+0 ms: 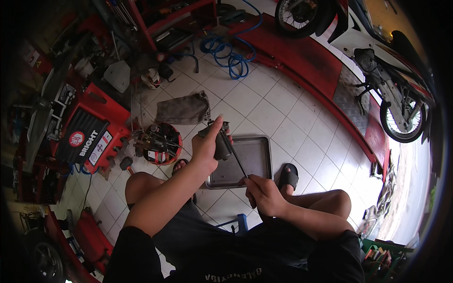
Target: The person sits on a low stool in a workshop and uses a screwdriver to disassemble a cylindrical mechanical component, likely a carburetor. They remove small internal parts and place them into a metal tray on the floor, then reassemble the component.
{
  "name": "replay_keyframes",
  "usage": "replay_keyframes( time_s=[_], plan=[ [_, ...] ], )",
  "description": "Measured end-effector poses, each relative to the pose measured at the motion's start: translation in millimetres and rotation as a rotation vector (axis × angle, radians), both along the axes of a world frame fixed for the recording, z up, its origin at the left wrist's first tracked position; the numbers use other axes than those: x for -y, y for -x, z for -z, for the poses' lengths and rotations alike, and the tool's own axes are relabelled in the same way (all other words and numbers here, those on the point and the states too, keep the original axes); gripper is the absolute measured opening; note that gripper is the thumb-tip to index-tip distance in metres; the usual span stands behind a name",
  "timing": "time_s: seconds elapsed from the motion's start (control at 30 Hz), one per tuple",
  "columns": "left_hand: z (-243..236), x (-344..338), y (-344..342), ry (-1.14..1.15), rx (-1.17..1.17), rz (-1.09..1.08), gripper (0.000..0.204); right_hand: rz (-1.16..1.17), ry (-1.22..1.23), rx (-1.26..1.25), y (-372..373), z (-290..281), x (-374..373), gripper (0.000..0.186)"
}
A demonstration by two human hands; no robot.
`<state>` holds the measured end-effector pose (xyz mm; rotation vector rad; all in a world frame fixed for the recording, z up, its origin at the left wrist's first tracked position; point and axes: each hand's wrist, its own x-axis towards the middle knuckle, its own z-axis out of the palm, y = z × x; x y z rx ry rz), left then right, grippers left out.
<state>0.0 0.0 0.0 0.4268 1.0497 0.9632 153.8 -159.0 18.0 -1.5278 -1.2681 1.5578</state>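
My left hand (206, 147) is closed around a dark grey metal cylindrical part (222, 145), thumb along its upper end, where small fittings stick up. My right hand (262, 194) is closed on a slim dark rod-like tool (240, 165), which runs up diagonally to the part; where its tip meets it, I cannot make out exactly. Below both hands a shallow rectangular metal tray (267, 158) lies on the tiled floor between my sandalled feet. A grubby grey cloth (177, 109) lies beyond my left hand.
A red bucket of tools (173, 137) and a red machine (106, 111) are at left. Coiled blue hose (236, 63) lies ahead. A motorbike (368, 61) stands on a red lift ramp (302, 56) at right. A tool cart (174, 19) stands at the back.
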Motion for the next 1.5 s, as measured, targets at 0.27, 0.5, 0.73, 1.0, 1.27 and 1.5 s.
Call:
replay_keyframes(
  time_s=[0.27, 0.5, 0.73, 1.0, 1.27, 1.5],
  plan=[
    [-2, -4, 9, -0.030, -0.002, 0.012, 0.043, 0.044, 0.090, -0.287, 12, 5, -6, 0.032],
    [8, 5, -11, -0.002, 0.015, 0.023, 0.036, 0.094, 0.462, -0.796, -11, 9, -8, 0.043],
    [15, -4, -7, -0.092, -0.120, -0.150, 0.039, 0.054, -0.331, 0.296, 6, 38, -30, 0.030],
    [35, -32, -9, -0.465, -0.469, -0.309, 0.042, -0.027, -0.300, 0.724, -4, 31, -56, 0.020],
    [22, -39, 8, 0.051, -0.205, -0.102, 0.044, -0.021, 0.154, -0.120, 19, 8, -53, 0.038],
    [28, 15, -9, 0.141, -0.133, 0.225, 0.035, -0.052, 0.285, -0.619, 28, 44, 16, 0.039]
  ],
)
